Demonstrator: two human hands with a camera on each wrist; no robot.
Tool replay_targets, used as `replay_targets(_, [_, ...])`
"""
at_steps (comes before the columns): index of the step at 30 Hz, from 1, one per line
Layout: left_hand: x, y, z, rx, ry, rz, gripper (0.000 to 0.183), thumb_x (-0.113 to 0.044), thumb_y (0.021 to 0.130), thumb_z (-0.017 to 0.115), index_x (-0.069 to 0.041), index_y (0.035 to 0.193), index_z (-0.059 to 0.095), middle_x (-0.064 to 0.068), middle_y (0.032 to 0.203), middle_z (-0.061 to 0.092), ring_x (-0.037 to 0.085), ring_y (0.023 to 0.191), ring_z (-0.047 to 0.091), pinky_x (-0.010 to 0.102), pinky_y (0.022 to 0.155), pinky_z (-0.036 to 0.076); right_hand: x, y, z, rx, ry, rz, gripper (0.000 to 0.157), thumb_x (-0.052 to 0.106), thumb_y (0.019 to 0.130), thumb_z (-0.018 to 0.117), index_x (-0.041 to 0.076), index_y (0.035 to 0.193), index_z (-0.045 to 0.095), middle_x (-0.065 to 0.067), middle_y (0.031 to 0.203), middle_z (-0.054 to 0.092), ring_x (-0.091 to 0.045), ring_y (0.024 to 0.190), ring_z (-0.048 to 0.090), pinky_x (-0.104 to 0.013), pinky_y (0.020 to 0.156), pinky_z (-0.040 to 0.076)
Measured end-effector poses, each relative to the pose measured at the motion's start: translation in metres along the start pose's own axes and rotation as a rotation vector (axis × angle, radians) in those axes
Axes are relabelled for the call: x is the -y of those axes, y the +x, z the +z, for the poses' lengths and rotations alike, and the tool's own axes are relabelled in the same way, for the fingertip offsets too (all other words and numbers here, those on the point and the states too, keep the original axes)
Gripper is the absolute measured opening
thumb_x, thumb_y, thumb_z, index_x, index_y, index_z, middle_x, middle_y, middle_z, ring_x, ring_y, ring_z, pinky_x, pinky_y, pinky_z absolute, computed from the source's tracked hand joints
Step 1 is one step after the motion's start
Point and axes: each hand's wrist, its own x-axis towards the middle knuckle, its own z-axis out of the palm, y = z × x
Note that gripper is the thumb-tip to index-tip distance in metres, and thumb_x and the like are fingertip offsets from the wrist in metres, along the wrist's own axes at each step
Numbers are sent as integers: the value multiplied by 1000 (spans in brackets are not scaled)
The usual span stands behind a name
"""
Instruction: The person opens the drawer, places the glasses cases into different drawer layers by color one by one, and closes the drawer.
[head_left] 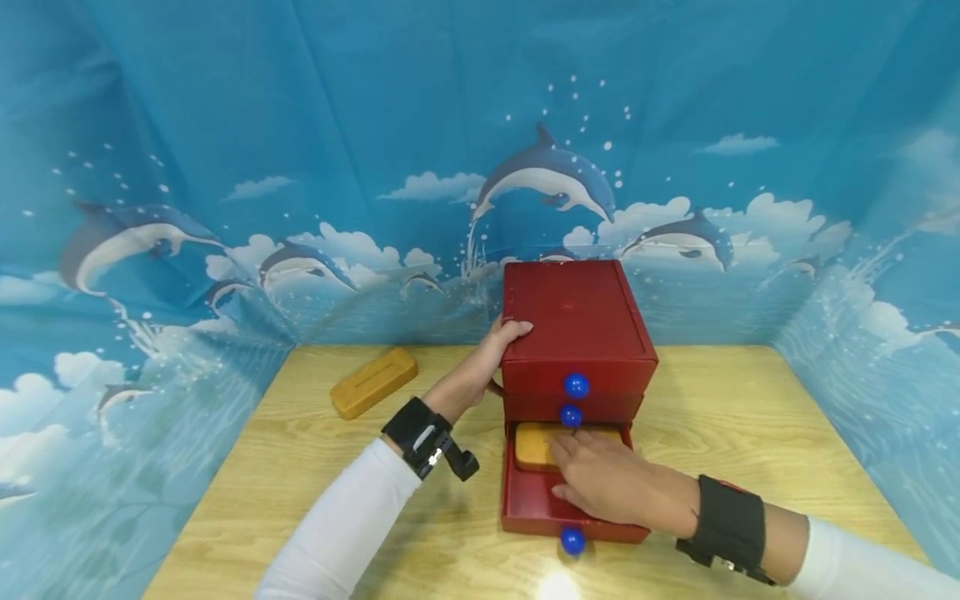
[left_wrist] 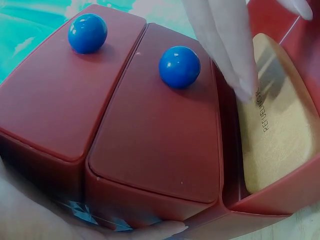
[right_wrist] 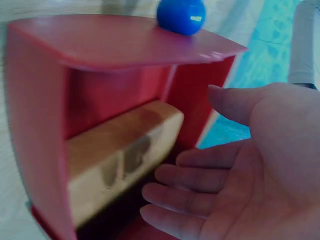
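A red drawer cabinet [head_left: 577, 308] with blue ball knobs stands on the table, its bottom drawer [head_left: 525, 500] pulled out. Inside that drawer, towards the back, lies a tan oblong block [left_wrist: 277, 125] with rounded corners and dark lettering. My right hand [head_left: 607, 479] reaches over the drawer with fingers extended at the block; the right wrist view shows nothing in the palm. Against the cabinet's left side rests my left hand [head_left: 483, 362], one digit over the top edge. In the left wrist view, a straight finger [left_wrist: 155, 231] lies along the cabinet's side.
A second tan block [head_left: 373, 383] lies on the wooden table [head_left: 315, 500], left of the cabinet. The two upper drawers, with blue knobs [head_left: 576, 386], are closed. A blue dolphin-print sheet [head_left: 375, 125] hangs behind and along both sides.
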Motion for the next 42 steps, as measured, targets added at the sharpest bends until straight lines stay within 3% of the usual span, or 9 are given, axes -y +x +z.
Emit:
replay_targets(5, [-2, -1, 1, 1, -5, 1, 84, -70, 82, 50, -39, 149, 10, 5, 136, 37, 28, 114, 45, 55, 68, 48, 4, -6, -21, -96, 23, -71, 44, 39, 94, 58, 4, 120, 60, -9, 113, 64, -23, 104, 59, -36, 83, 51])
replay_targets(10, [-1, -1, 1, 0, 0, -2, 84, -69, 83, 49, -39, 149, 9, 4, 136, 37, 27, 113, 46, 54, 68, 49, 4, -12, -45, -332, 79, -168, 31, 37, 96, 56, 12, 112, 65, 2, 102, 67, -12, 94, 61, -30, 77, 53])
replay_targets(14, [-1, 0, 1, -4, 1, -1, 85, -70, 83, 49, -38, 150, 7, 6, 135, 39, 27, 111, 47, 54, 67, 49, -2, -15, -63, -530, 97, -207, 30, 37, 96, 56, 13, 111, 65, 3, 103, 67, -10, 97, 60, -31, 80, 53])
replay_targets(17, [0, 0, 0, 1, -1, 6, 85, -70, 82, 50, -37, 149, 9, 6, 136, 38, 28, 113, 46, 54, 69, 49, -10, -17, -74, -626, 86, -179, 32, 34, 92, 62, 10, 114, 64, -2, 111, 65, -14, 104, 59, -36, 83, 52])
replay_targets(21, [2, 0, -1, 3, -8, 0, 86, -70, 82, 50, -38, 149, 8, 5, 139, 35, 28, 115, 44, 54, 69, 48, -23, -19, -84, -673, 59, -48, 46, 35, 87, 66, 7, 123, 59, -9, 126, 58, -22, 118, 50, -46, 91, 47])
replay_targets(26, [3, -1, -1, 3, -22, -18, 87, -71, 82, 50, -40, 149, 5, 6, 138, 37, 28, 113, 46, 55, 69, 48, -42, -20, -87, -673, 99, 180, 56, 38, 88, 65, 3, 130, 52, -14, 138, 47, -31, 127, 39, -54, 97, 40])
replay_targets(31, [3, -2, -2, 4, -28, -27, 89, -71, 81, 51, -41, 150, 3, 6, 139, 36, 28, 113, 47, 55, 68, 49, -64, -21, -88, -567, 217, 382, 70, 48, 94, 54, -1, 141, 37, -23, 145, 35, -42, 129, 32, -62, 99, 32])
replay_targets(38, [1, -1, -1, 8, -26, -2, 89, -71, 81, 51, -40, 150, 4, 6, 135, 39, 27, 113, 47, 55, 66, 49, -94, -16, -85, -444, 608, 416, 76, 52, 94, 51, 6, 146, 22, -16, 122, 51, -29, 104, 55, -50, 79, 51])
replay_targets(42, [1, -1, -2, 7, -18, -12, 88, -71, 81, 51, -40, 150, 5, 6, 135, 39, 27, 112, 47, 54, 67, 49, -105, -13, -82, -305, 891, 446, 80, 53, 95, 49, 6, 149, 14, -21, 126, 51, -31, 103, 59, -49, 79, 52])
